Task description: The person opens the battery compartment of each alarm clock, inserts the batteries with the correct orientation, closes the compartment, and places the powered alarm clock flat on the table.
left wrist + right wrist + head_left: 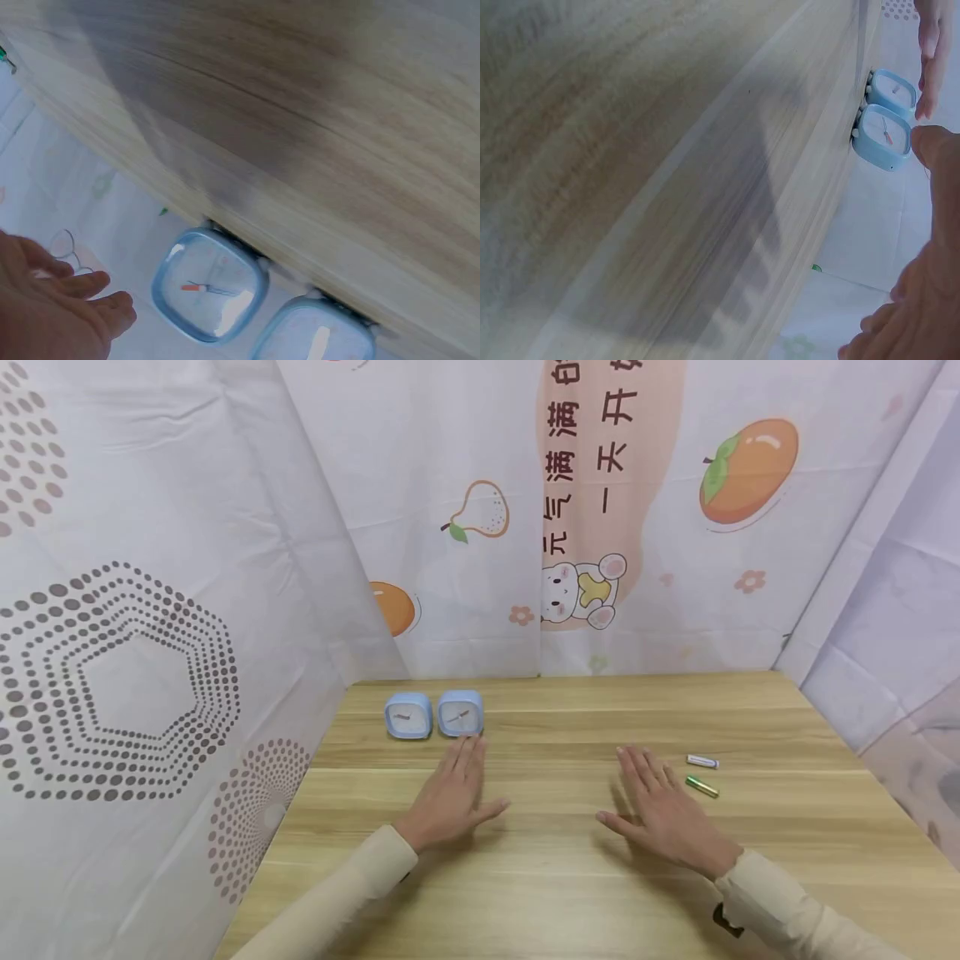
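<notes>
Two light blue alarm clocks stand side by side at the back left of the table, a left clock (408,717) and a right clock (461,713). My left hand (452,795) is held palm down with straight fingers, its fingertips just in front of the right clock in the head view. On the other side, my right hand (670,818) is also flat with fingers extended and thumb spread. Beside its fingers lie a white battery (702,762) and a green-and-gold battery (702,786). Neither hand grips anything. The left wrist view shows the clock face (210,286) past the fingers (90,289).
The wooden table (555,877) runs back to a printed white curtain (465,427) with fruit pictures and writing. Another patterned curtain (142,685) borders the left side, and a pale one (885,618) the right. A dark band (727,920) shows at the right sleeve.
</notes>
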Motion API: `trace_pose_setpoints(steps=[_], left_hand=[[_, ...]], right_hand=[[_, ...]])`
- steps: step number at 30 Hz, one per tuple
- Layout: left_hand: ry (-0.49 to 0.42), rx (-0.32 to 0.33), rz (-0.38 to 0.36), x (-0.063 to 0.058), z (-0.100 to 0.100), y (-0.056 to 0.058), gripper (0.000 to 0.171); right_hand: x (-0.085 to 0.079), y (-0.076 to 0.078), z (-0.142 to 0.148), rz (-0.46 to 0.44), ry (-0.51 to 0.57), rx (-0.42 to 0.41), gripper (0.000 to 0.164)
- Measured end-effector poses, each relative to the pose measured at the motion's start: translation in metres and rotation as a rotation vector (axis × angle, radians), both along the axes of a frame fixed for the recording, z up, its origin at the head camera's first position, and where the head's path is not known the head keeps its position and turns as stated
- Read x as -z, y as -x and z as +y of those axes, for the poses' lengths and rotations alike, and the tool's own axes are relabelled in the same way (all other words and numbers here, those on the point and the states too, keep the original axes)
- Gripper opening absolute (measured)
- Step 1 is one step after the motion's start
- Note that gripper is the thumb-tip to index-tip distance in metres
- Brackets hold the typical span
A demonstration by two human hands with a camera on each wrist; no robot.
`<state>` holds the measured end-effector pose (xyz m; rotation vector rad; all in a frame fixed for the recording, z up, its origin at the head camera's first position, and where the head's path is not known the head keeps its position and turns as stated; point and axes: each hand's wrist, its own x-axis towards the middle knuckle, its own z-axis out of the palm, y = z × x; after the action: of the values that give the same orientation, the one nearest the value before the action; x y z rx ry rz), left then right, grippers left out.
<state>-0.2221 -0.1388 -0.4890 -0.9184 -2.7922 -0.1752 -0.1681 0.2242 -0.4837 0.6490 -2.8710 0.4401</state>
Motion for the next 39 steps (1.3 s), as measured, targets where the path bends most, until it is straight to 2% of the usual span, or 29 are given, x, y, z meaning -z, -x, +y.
trace_pose_setpoints(steps=[3, 5, 9, 12, 16, 22, 26, 30, 35, 39], left_hand=[[-0.075, -0.009, 0.025, 0.000, -0.004, 0.007, 0.083], [-0.127, -0.033, 0.007, -0.002, -0.008, 0.012, 0.069], [-0.249, -0.115, -0.145, -0.007, -0.020, 0.022, 0.043], [-0.325, -0.176, -0.259, -0.007, -0.031, 0.031, 0.033], [-0.403, -0.219, -0.318, -0.009, -0.043, 0.041, 0.029], [-0.462, -0.229, -0.330, -0.012, -0.055, 0.056, 0.023], [-0.505, -0.247, -0.326, -0.011, -0.060, 0.066, 0.021], [-0.568, -0.267, -0.283, -0.012, -0.062, 0.073, 0.022], [-0.610, -0.281, -0.256, -0.013, -0.063, 0.082, 0.031], [-0.597, -0.289, -0.242, -0.013, -0.063, 0.090, 0.035]], right_hand=[[0.002, 0.000, -0.001, 0.035, 0.014, -0.014, 0.090], [0.002, 0.001, -0.001, 0.054, 0.047, -0.017, 0.078], [0.001, 0.001, -0.002, 0.090, 0.100, -0.011, 0.049], [0.000, 0.000, -0.003, 0.086, 0.126, 0.001, 0.032], [0.001, -0.001, -0.005, 0.074, 0.157, 0.007, 0.022], [0.003, -0.002, -0.006, 0.076, 0.186, -0.004, 0.016], [0.003, -0.003, -0.007, 0.028, 0.204, -0.012, 0.015], [0.002, -0.004, -0.010, -0.021, 0.215, -0.021, 0.016], [0.002, -0.005, -0.011, -0.043, 0.232, -0.027, 0.016], [0.004, -0.005, -0.011, -0.050, 0.238, -0.029, 0.016]])
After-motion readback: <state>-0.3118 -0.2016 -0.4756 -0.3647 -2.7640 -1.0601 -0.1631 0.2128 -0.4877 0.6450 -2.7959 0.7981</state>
